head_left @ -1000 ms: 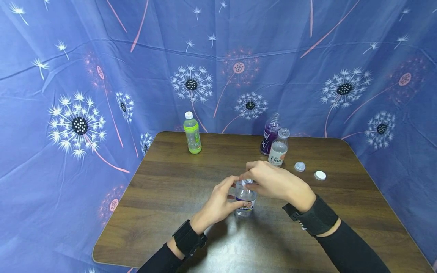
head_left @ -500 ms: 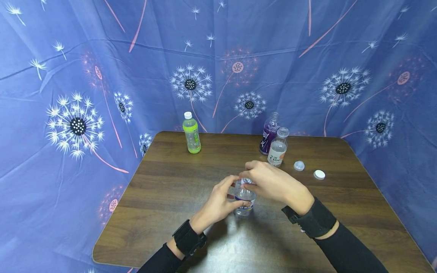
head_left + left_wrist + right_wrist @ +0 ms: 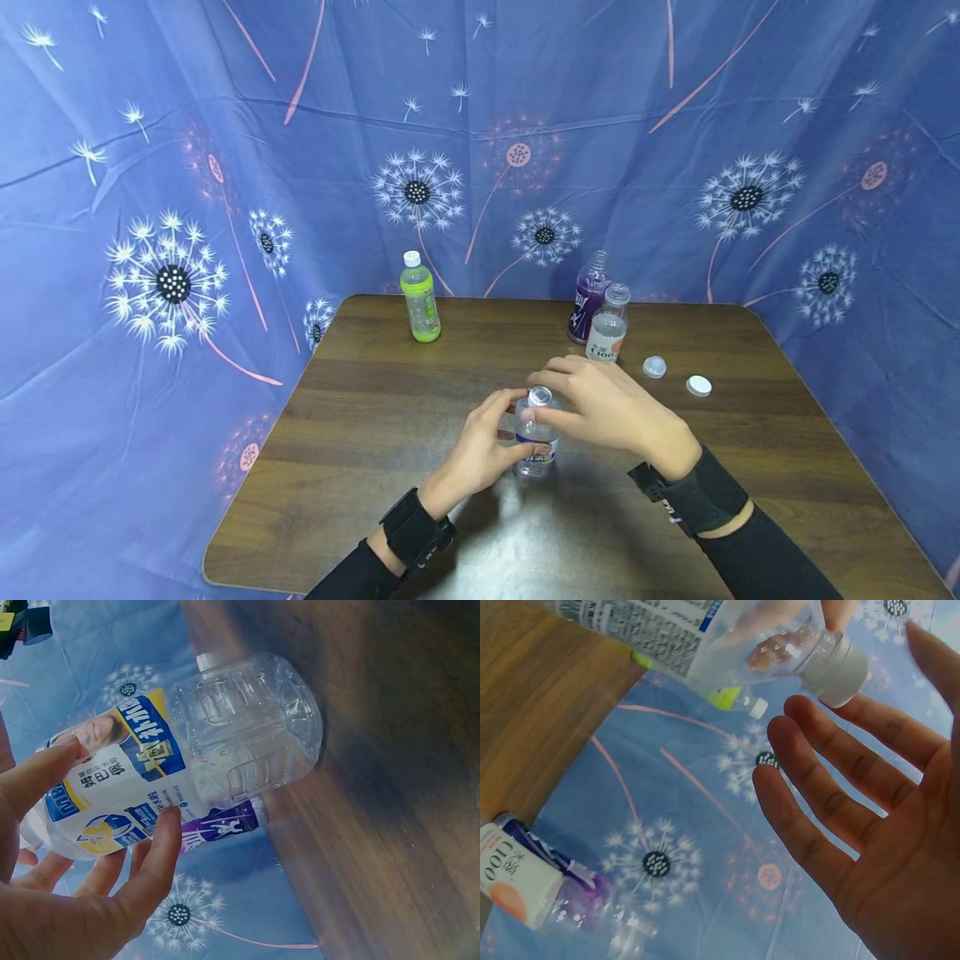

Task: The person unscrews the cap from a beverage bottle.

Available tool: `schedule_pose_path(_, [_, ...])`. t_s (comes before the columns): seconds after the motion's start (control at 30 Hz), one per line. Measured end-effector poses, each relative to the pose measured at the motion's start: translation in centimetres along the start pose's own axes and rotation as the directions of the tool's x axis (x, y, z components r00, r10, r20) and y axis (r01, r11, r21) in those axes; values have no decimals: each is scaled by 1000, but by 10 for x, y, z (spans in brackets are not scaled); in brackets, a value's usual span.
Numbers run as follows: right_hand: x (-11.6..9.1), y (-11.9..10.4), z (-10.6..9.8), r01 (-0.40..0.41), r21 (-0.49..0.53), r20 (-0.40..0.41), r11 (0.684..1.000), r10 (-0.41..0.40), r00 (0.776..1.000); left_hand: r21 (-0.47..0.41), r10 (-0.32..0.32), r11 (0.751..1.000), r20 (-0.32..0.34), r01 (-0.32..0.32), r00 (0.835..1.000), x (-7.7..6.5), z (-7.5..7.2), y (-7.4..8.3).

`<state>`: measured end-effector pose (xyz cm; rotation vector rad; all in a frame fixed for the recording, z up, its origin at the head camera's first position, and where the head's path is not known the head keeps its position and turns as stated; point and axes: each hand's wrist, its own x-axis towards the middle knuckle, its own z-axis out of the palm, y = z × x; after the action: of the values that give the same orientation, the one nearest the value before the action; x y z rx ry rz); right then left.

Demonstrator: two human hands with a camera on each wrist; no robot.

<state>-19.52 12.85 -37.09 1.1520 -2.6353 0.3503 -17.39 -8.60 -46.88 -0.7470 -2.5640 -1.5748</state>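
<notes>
A clear plastic bottle with a blue, white and yellow label stands upright on the table in front of me. My left hand grips it around the label, thumb on one side and fingers on the other. A white cap sits on its neck. Around that cap, my right hand has its fingers spread and loosely bent. In the right wrist view, its thumb stands off the cap and a fingertip is close to the cap's edge; whether it touches, I cannot tell.
On the wooden table, a green-labelled bottle with a white cap stands back left. Back right are a capless purple-labelled bottle and a capless clear bottle. Two loose caps, a translucent one and a white one, lie right.
My right fingers have loosened and spread from the cap, so its top now shows. The left hand and bottle stay in place. The head view has shifted slightly.
</notes>
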Motion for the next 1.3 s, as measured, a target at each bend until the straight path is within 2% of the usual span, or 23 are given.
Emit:
schedule_pose_path(0.17, [-8,7,-4,-105,52,0,993,105,994,7,1,1000,-32,0,999,1,-1,0])
schedule_pose_path(0.33, [-17,18,-4,-164,101,-3,981,165,986,21,-12,1000,-86,14,996,3,-8,-1])
schedule_pose_path(0.7, [-45,45,4,-275,26,41,961,274,961,26,-63,997,-174,69,983,9,-31,-9])
schedule_pose_path(0.87, [-57,59,8,-295,10,45,955,294,955,23,-58,998,-234,65,970,13,-46,-17])
schedule_pose_path(1.03, [-68,68,13,-308,33,40,951,307,951,54,-90,992,-290,110,953,11,-61,-27])
schedule_pose_path(1.3, [-90,81,20,-401,59,70,914,397,915,114,-138,976,-333,186,933,8,-84,-40])
